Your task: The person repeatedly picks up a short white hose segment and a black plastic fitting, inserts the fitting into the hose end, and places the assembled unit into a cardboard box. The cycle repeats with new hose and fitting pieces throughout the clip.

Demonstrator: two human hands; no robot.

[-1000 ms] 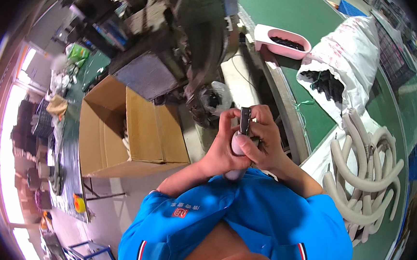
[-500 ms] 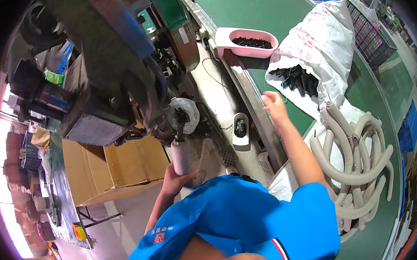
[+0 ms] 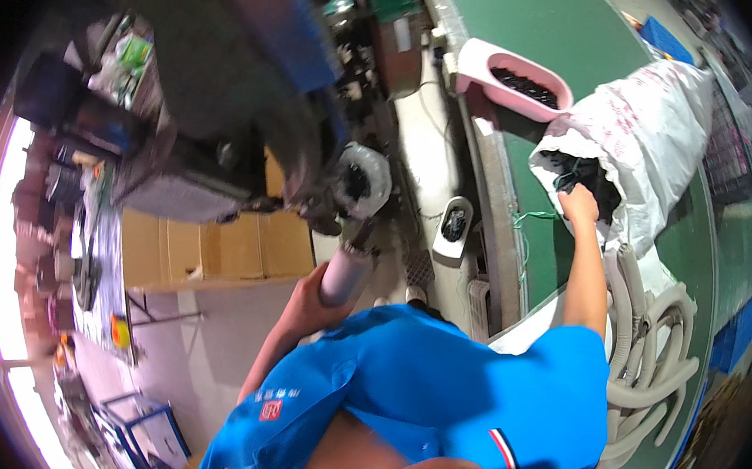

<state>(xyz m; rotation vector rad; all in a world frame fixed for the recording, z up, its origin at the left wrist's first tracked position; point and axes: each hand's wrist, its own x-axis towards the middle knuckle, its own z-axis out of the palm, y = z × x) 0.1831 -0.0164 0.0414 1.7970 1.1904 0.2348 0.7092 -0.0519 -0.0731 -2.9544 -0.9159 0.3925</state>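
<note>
My left hand (image 3: 305,306) is wrapped around a pale grey tube (image 3: 347,276), held low beside the machine. A dark piece (image 3: 363,234) sticks out of the tube's upper end. On the right, my right hand (image 3: 579,205) is at the mouth of a white woven sack (image 3: 653,136) lying on its side. Its fingers are curled in against the black pieces (image 3: 607,194) inside, which hide the fingertips; what they grip cannot be made out. Thin green string (image 3: 534,215) trails from the sack's mouth over the bench edge.
A dark machine (image 3: 228,102) fills the upper left, with a plastic-lined opening (image 3: 378,182) beside it. The green bench (image 3: 522,18) carries a pink container (image 3: 477,63) of black bits and coiled pale hoses (image 3: 644,393). A cardboard box (image 3: 218,254) stands left; a white container (image 3: 450,248) sits lower down.
My right hand has moved right and forward from over the bench edge into the sack's mouth. The left hand still holds the tube. The whole view has turned somewhat.
</note>
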